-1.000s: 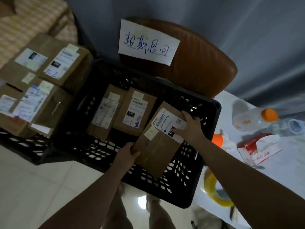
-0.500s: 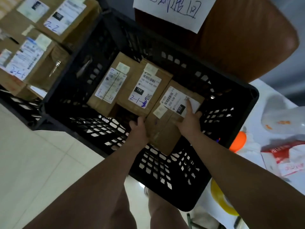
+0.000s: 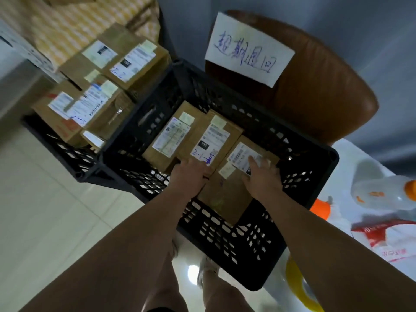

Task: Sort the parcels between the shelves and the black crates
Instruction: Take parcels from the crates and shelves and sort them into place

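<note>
A black plastic crate (image 3: 247,262) stands in front of me with three brown parcels in a row inside. The rightmost parcel (image 3: 227,194) lies flat on the crate floor, and both hands rest on it. My left hand (image 3: 191,176) grips its left edge, next to the middle parcel (image 3: 216,136) marked "2-1". My right hand (image 3: 262,176) presses on its top over the white shipping label. The left parcel (image 3: 171,140) lies beside them, untouched.
A second black crate (image 3: 67,152) at left holds several taller brown boxes (image 3: 99,104). A brown chair (image 3: 326,91) with a handwritten paper sign (image 3: 247,50) stands behind. At right a white table (image 3: 344,167) carries a bottle (image 3: 382,192), tissue pack (image 3: 387,237) and yellow tape roll (image 3: 299,287).
The parcel went from held tilted above the crate down to lying flat on the crate floor beside the other two. Both hands followed it down and stay on it.
</note>
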